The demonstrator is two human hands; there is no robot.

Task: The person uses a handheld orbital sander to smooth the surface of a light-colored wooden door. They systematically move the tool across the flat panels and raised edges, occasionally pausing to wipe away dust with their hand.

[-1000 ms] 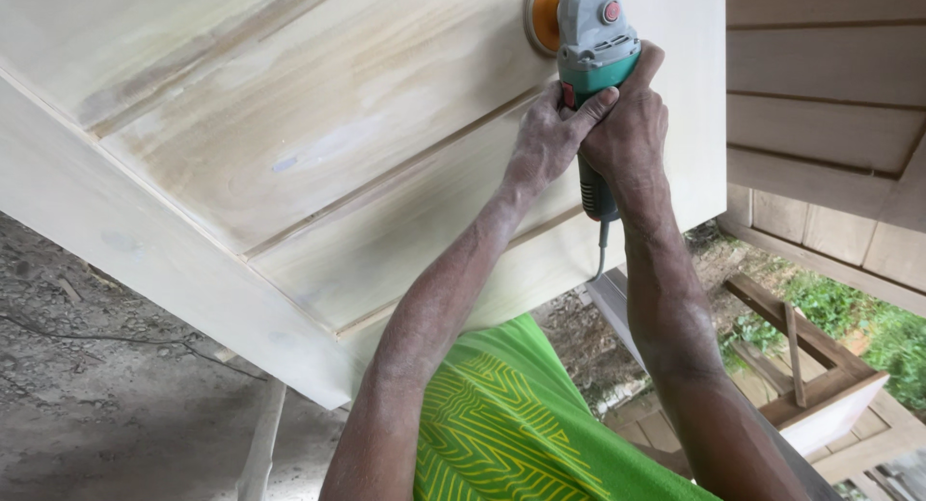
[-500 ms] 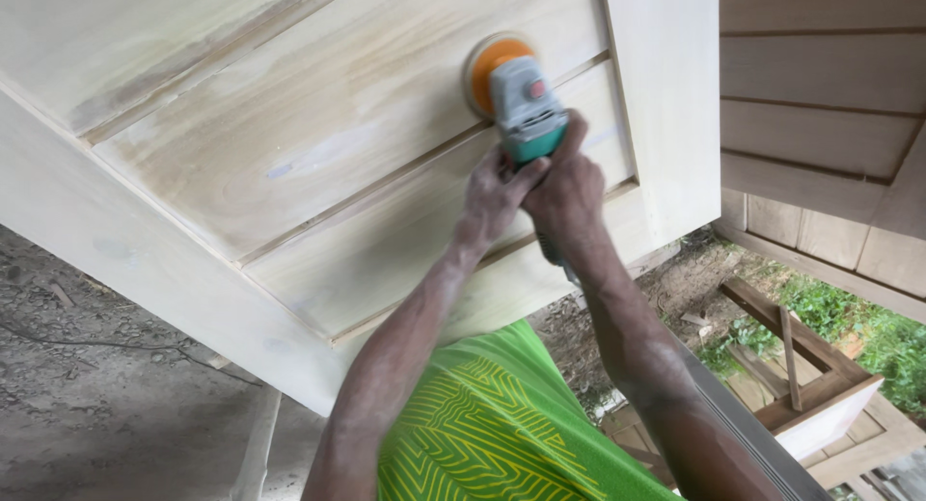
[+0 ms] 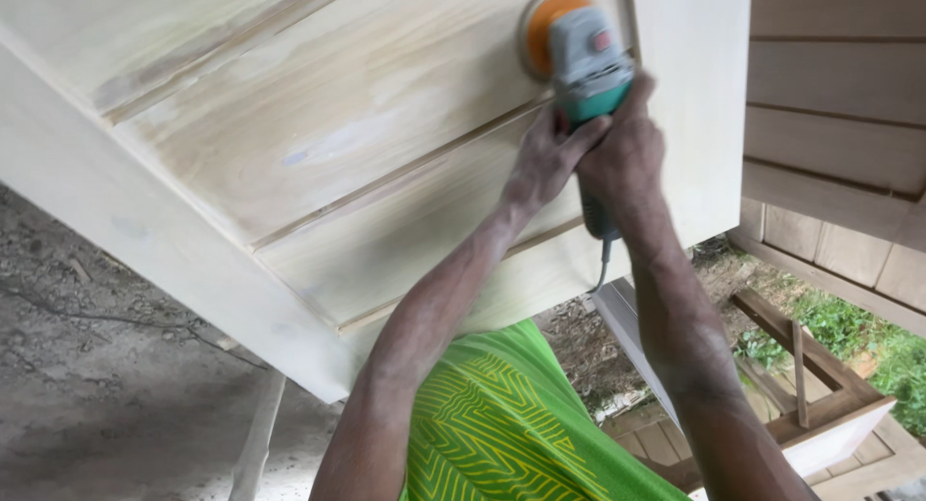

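Observation:
A pale wooden door with grooved panels lies flat in front of me. On its far right panel rests a grey and teal power sander with an orange disc pressed to the wood. My left hand grips the sander's body from the left side. My right hand wraps around its handle from behind, and a cord hangs down below my wrist. Both arms reach forward over my green patterned garment.
A wooden plank wall stands to the right. Below it lie a wooden frame and green plants. Grey concrete floor shows at lower left, beside a white support leg under the door.
The sander and both hands slid down and left across the panel, then moved back up toward the door's upper right corner.

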